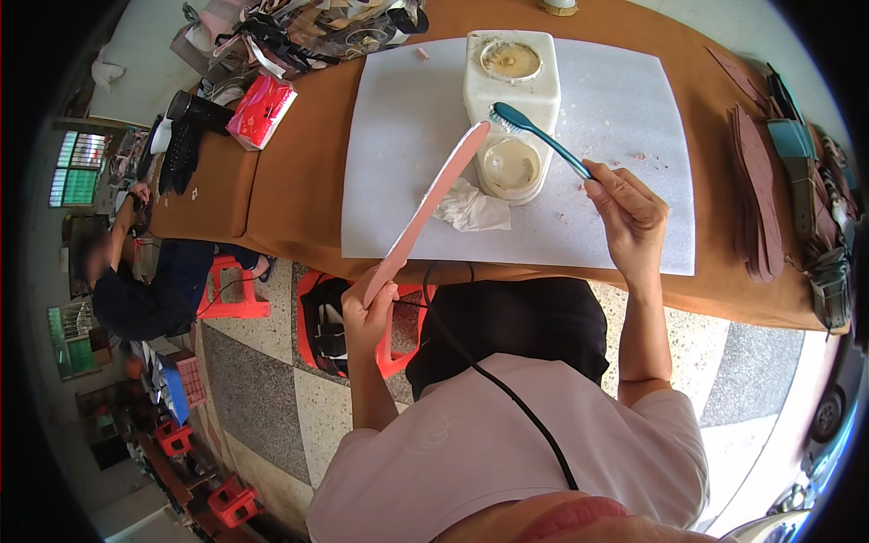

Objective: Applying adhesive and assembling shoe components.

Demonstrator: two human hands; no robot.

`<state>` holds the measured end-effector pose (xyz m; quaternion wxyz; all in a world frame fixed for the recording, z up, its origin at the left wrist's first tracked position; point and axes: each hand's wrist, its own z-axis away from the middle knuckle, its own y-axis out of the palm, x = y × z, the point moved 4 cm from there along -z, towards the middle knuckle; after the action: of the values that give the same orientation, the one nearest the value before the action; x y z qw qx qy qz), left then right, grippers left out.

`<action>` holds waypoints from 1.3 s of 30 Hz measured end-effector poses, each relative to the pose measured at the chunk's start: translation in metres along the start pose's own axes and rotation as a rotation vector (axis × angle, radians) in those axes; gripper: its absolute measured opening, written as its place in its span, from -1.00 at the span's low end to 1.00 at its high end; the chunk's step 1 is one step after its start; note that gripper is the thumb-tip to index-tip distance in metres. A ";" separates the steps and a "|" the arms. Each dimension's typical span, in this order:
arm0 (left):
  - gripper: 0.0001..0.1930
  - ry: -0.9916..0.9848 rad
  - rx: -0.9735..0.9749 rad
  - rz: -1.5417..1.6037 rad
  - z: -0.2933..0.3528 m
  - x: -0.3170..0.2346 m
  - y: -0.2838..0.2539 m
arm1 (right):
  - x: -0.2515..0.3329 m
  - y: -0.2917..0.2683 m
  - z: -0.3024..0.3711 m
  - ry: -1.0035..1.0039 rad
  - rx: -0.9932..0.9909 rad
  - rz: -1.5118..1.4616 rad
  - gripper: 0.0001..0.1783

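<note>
My left hand (369, 308) is closed around the lower end of a long pinkish-brown strip (424, 213) with a white edge. The strip slants up and away to the right. In my right hand (631, 217) is the handle of a teal toothbrush (548, 138), its bristles close to the strip's far tip; whether they touch I cannot tell. Beneath and behind them stands a white plastic container (477, 98) with two round openings holding a pale, crusted substance. A crumpled white tissue (472, 210) lies beside it on a white foam sheet (394, 136).
Stacked brownish-red strips (756, 204) and bundled straps (815, 195) line the table's right side. A red tissue pack (261, 110) and a heap of straps (308, 36) occupy the left. A person (149, 281) sits farther left. A red stool (392, 348) with a dark bag is below the table edge.
</note>
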<state>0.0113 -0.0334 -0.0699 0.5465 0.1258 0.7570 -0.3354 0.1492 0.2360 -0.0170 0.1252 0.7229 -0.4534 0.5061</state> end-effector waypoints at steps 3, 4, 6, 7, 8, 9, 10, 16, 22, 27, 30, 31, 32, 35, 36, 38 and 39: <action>-0.75 -0.045 0.016 0.020 0.000 -0.003 0.001 | 0.001 -0.001 0.001 0.010 -0.016 -0.023 -0.80; -0.75 -0.074 0.027 0.015 0.000 -0.003 0.002 | 0.005 0.000 0.001 -0.006 -0.006 -0.045 -0.80; -0.75 -0.081 0.028 0.031 0.001 -0.002 0.002 | 0.009 0.003 0.001 -0.023 0.006 -0.071 -0.80; -0.75 -0.087 0.028 0.049 0.001 0.000 0.002 | 0.009 0.005 0.001 -0.024 0.019 -0.071 -0.80; -0.75 -0.088 0.027 0.048 0.002 0.002 0.000 | 0.008 0.007 0.001 -0.027 0.033 -0.071 -0.81; -0.76 -0.094 0.047 0.036 0.003 0.006 -0.001 | 0.007 0.007 0.001 -0.028 0.033 -0.072 -0.81; -0.77 -0.100 0.068 0.023 0.003 0.009 -0.001 | 0.003 0.007 0.002 0.005 0.035 -0.065 -0.80; -0.82 -0.129 0.048 0.126 0.005 0.013 0.006 | -0.001 0.005 0.004 0.031 0.027 -0.043 -0.80; -0.80 -0.160 0.046 0.223 0.008 0.025 0.013 | -0.003 0.012 0.001 0.020 0.048 -0.051 -0.81; -0.80 -0.208 -0.117 0.307 0.007 0.024 0.016 | -0.024 0.014 0.005 0.101 0.051 -0.005 -0.82; -0.81 -0.283 -0.086 0.354 0.002 0.025 0.020 | -0.027 0.008 0.010 0.160 -0.019 -0.074 -0.82; -0.81 -0.295 -0.090 0.448 -0.002 0.016 0.024 | -0.028 0.006 0.013 0.225 -0.035 -0.091 -0.82; -0.80 -0.295 -0.081 0.544 -0.008 0.008 0.028 | -0.026 0.008 0.014 0.218 -0.015 -0.093 -0.82; -0.79 -0.301 -0.064 0.664 -0.015 -0.005 0.033 | -0.022 0.025 0.019 0.287 0.069 -0.417 -0.80; -0.79 -0.292 -0.066 0.668 -0.017 -0.012 0.035 | -0.018 0.033 0.021 0.305 0.106 -0.492 -0.81; -0.77 -0.258 0.019 0.762 -0.020 -0.025 0.042 | -0.011 0.047 0.021 0.282 0.176 -0.623 -0.85; -0.77 -0.246 0.032 0.765 -0.020 -0.029 0.044 | -0.008 0.053 0.020 0.253 0.214 -0.656 -0.85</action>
<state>0.0315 0.0171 -0.0566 0.7166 0.3660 0.5789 -0.1321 0.1199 0.1978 -0.0474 0.2594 0.7706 -0.1230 0.5690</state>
